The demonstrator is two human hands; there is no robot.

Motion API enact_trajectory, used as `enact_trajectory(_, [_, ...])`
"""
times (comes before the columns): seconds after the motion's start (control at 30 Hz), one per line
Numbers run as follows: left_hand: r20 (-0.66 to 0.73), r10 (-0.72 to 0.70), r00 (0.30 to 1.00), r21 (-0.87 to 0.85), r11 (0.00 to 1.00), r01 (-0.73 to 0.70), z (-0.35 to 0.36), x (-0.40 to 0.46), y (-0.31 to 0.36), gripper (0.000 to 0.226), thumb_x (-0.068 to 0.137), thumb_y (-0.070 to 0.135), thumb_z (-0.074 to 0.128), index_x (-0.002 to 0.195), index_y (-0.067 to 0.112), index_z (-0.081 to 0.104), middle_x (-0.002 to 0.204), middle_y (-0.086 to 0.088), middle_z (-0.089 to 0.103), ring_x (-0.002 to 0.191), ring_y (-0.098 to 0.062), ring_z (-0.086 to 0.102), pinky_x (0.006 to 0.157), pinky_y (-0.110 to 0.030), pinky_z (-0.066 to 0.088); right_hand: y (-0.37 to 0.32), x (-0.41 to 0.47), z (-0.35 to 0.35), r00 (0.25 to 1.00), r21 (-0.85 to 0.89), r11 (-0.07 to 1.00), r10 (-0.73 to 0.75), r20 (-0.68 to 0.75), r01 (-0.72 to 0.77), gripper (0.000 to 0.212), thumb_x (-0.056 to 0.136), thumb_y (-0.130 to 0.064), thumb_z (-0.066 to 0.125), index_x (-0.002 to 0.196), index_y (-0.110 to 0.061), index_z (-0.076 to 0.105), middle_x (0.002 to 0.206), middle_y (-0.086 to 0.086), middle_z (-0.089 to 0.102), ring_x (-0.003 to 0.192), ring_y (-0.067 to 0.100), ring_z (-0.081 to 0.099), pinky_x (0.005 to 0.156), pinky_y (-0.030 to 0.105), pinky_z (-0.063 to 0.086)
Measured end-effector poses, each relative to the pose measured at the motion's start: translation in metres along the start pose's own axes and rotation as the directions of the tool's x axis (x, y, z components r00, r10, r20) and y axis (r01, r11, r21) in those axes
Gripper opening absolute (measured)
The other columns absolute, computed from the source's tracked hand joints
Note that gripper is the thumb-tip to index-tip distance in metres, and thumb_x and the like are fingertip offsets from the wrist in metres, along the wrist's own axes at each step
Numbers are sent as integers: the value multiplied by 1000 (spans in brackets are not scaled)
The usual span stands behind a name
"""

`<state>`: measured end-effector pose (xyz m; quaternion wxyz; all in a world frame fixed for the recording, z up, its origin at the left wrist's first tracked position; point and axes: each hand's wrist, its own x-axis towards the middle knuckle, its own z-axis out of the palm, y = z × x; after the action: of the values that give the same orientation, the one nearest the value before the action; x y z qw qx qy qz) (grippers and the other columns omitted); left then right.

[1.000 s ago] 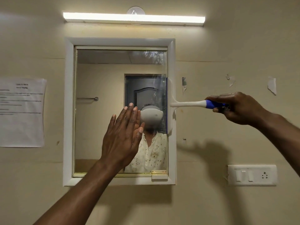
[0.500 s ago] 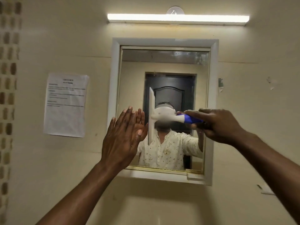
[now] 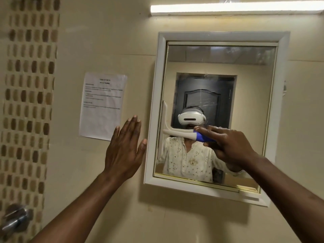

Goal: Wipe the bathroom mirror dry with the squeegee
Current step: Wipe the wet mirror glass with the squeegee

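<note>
The bathroom mirror (image 3: 249, 67) hangs in a white frame on the beige wall, with faint streaks across its upper and middle glass. My right hand (image 3: 226, 144) grips the blue end of the white squeegee (image 3: 177, 133). Its blade stands upright against the glass at the mirror's left edge. My left hand (image 3: 125, 149) is raised with straight fingers to the left of the frame, its thumb close to the frame's edge. It holds nothing.
A printed paper sheet (image 3: 102, 104) is stuck on the wall left of the mirror. A tube light (image 3: 235, 8) runs above. Mosaic tiles (image 3: 28, 102) line the far left, with a metal tap fitting (image 3: 14, 220) at the lower left.
The squeegee has travelled from the mirror's right edge across the glass to its left edge. My left hand has moved off the glass to the wall beside the frame. The view has shifted left.
</note>
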<state>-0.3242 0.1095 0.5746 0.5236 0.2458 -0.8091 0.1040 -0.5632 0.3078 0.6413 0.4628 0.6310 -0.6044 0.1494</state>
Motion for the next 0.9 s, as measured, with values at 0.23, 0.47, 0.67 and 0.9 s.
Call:
enact_trajectory(0.23, [10, 16, 1000, -14, 1000, -16, 16, 3, 4, 63, 97, 50, 10, 152, 23, -1, 161, 4, 0, 148, -10, 1, 121, -38, 5, 2, -2, 5, 999, -36, 999, -17, -31, 16, 53, 81, -33, 58, 133, -26, 53, 112, 12, 70, 77, 30, 69, 70, 37, 55])
enact_trajectory(0.47, [-1, 31, 1000, -42, 999, -31, 31, 5, 16, 62, 98, 48, 16, 153, 25, -1, 161, 6, -2, 148, -9, 0, 120, -36, 3, 6, -18, 10, 999, -24, 999, 34, -27, -35, 53, 82, -34, 58, 134, -25, 52, 110, 15, 70, 79, 33, 68, 73, 39, 56])
enact_trajectory(0.67, [-8, 68, 998, -90, 994, -68, 40, 7, 40, 60, 99, 43, 19, 152, 28, -5, 160, 10, -4, 147, -4, -4, 121, -37, 4, 21, -44, -1, 997, -42, 999, -6, -71, 3, 55, 77, -28, 62, 131, -22, 54, 99, 18, 72, 64, 31, 66, 64, 34, 54])
enact_trajectory(0.9, [18, 105, 994, -153, 983, -101, 57, 12, 90, 60, 98, 47, 13, 153, 26, 0, 159, 12, -6, 146, -1, -9, 120, -30, -5, 62, -93, -25, 1000, -75, 997, 6, -16, -7, 54, 76, -25, 65, 129, -20, 56, 105, 18, 71, 68, 35, 68, 66, 42, 59])
